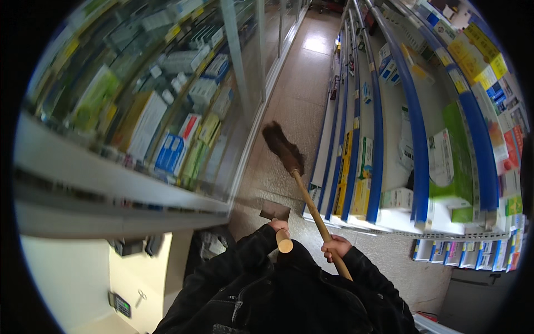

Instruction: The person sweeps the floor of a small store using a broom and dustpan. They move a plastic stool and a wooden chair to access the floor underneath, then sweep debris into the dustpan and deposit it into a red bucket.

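Observation:
My right hand [337, 248] grips the long wooden handle of a broom [313, 208]. Its dark brown bristle head [283, 147] lies ahead of me over the aisle floor, between the glass cabinet and the shelves. My left hand [278, 226] is closed around a thick, light wooden handle [284, 243], seen nearly end-on. Beyond that hand a flat brownish dustpan pan [275, 211] shows low near the floor; most of its handle is hidden by foreshortening and my hand.
At left stands a glass-fronted cabinet [246, 167] full of medicine boxes. Blue-edged shelves [417, 158] with packaged goods line the right. The tiled floor [306, 75] runs between them. Behind on the left, a dark bag or bin [212, 244] sits beside a pale counter [142, 267].

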`<state>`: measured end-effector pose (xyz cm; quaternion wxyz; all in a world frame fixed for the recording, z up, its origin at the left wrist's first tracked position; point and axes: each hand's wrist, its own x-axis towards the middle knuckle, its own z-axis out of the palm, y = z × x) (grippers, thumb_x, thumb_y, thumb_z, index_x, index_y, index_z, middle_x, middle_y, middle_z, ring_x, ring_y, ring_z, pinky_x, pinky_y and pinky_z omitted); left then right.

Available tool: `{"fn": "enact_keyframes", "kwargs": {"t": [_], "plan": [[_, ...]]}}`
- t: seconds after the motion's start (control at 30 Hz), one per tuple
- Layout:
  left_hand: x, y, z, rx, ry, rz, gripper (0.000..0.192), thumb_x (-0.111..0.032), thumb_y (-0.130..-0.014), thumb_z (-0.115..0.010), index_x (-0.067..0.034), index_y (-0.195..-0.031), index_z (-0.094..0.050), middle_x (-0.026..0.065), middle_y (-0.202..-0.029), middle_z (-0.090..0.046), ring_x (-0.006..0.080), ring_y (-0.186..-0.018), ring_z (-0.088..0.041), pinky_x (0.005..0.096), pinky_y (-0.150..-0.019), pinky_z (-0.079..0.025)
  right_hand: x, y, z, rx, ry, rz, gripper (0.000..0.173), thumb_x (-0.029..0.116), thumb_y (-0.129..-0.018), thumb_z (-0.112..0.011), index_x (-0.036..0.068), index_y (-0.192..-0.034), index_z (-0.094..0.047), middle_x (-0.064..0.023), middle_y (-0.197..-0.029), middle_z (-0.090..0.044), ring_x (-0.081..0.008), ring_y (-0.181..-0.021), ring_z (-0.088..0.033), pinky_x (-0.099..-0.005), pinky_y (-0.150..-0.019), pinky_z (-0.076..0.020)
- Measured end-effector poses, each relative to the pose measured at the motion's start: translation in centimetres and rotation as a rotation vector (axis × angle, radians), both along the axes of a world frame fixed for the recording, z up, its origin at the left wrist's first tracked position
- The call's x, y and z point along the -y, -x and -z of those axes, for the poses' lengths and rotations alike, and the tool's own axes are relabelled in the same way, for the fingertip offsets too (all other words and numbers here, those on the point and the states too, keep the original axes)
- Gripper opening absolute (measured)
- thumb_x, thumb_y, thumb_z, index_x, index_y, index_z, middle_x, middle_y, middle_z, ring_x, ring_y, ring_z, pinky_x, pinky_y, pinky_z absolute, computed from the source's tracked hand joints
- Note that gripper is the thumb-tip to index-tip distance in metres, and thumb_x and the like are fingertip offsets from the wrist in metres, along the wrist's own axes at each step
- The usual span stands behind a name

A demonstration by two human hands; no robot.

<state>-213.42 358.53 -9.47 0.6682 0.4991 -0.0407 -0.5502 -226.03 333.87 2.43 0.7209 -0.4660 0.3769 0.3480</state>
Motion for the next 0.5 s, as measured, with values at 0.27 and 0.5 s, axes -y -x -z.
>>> {"fn": "enact_keyframes", "kwargs": {"t": [0.27, 0.5], "plan": [[7.1, -22.4, 3.1, -0.363, -0.090, -0.080, 0.014, -0.006, -0.078, -0.052, -0.003, -0.064, -0.050, 0.0132, -0.065, -0.056, 0.0276, -0.058, -0.057, 0.0382, -0.057, -0.049, 0.4, -13.9, 5.1, 0.172, -0.160, 0.262, 0.018, 0.010, -0.078, -0.063, 0.003, -0.088, -0.050, -0.0078, -0.066, -0.052, -0.0173, -0.048, -0.053, -0.0315, -0.041, -0.0458], [16.1, -42.7, -2.2, -0.700, -0.237, -0.300, 0.005, -0.004, -0.078, -0.047, -0.001, -0.076, -0.043, 0.0090, -0.067, -0.048, 0.0202, -0.058, -0.052, 0.0299, -0.050, -0.047, 7.2, -31.6, 4.3, 0.170, -0.241, 0.381, 0.019, 0.010, -0.081, -0.060, 0.006, -0.091, -0.045, -0.0069, -0.069, -0.050, -0.0167, -0.049, -0.051, -0.0311, -0.040, -0.0437]]}}
